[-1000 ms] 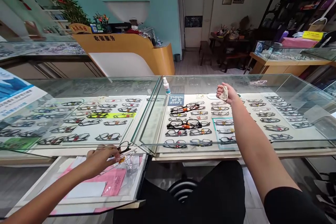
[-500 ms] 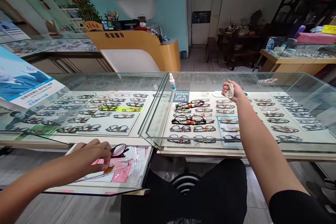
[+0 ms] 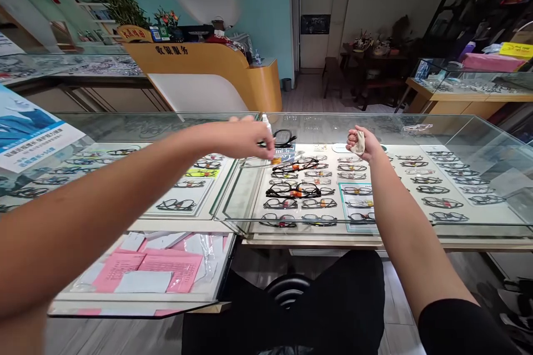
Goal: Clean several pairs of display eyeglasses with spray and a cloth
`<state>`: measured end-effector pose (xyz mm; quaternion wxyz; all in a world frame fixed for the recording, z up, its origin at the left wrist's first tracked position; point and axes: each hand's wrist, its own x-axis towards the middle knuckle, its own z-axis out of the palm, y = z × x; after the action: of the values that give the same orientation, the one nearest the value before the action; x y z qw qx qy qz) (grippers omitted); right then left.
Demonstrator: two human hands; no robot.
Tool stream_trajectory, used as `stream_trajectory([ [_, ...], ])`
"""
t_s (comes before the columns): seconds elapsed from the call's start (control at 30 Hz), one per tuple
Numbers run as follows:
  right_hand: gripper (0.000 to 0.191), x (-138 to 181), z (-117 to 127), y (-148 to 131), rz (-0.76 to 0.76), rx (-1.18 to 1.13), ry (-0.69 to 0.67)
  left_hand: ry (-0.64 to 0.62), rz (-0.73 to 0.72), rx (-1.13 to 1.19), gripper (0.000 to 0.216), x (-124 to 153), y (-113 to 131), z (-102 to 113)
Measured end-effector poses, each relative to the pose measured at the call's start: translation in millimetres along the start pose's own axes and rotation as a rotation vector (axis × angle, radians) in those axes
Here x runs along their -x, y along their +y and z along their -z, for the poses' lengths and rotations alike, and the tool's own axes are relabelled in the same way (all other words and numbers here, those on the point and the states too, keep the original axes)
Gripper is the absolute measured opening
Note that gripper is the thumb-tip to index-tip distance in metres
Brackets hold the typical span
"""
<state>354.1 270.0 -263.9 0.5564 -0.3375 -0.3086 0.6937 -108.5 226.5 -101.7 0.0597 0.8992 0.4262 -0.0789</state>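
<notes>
While you sit at the glass-topped desk [image 3: 325, 243], the drawer [image 3: 125, 307] at your ten o'clock stands open over pink papers [image 3: 183, 266], presumably so its contents are within easy reach. Your left hand [image 3: 250, 140] crosses to just short of twelve, closed on black-framed glasses [image 3: 285, 141] held above the desk. Gripping them at one side likely spares the lenses your fingertips. The spray bottle [image 3: 266, 119] stands near twelve, partly behind that hand. An orange tag [image 3: 276, 161] shows under your fingers, though blur leaves unclear whether it belongs to a second pair. Nearer you, at twelve, spectacles [image 3: 297, 191] lie in rows, probably so each can be seen. At one o'clock, well apart from the left, your right hand [image 3: 365, 146] is fisted around a pale cloth [image 3: 358, 142], perhaps bunched to stop it trailing.
</notes>
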Motion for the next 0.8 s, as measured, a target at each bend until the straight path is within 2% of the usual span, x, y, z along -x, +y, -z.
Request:
stream_trajectory([
  [0.1, 0.022, -2.1, -1.0, -1.1, -0.022, -0.018, -0.006, 0.069, -0.023, 0.018, 0.061, -79.4, 22.1, -13.6],
  [0.17, 0.023, -3.7, -1.3, -2.1, -0.033, -0.016, -0.012, 0.097, 0.016, 0.046, 0.055, -110.9, 43.5, -23.5],
  [0.23, 0.025, -5.3, -1.3, -3.1, -0.041, -0.005, -0.017, 0.107, 0.065, 0.025, 0.046, -126.8, 64.1, -29.8],
  [0.33, 0.025, -6.9, -1.6, -3.9, -0.055, 0.001, -0.017, 0.076, 0.144, -0.043, 0.029, -133.7, 83.6, -32.2],
  [0.47, 0.022, -6.4, -2.9, -4.4, -0.08, -0.024, -0.007, 0.0, 0.252, -0.063, 0.022, -136.3, 88.6, -30.2],
  [0.8, 0.024, -2.7, -7.6, -6.1, -0.072, -0.03, -0.001, -0.054, 0.171, 0.01, 0.028, -134.3, 84.7, -44.4],
])
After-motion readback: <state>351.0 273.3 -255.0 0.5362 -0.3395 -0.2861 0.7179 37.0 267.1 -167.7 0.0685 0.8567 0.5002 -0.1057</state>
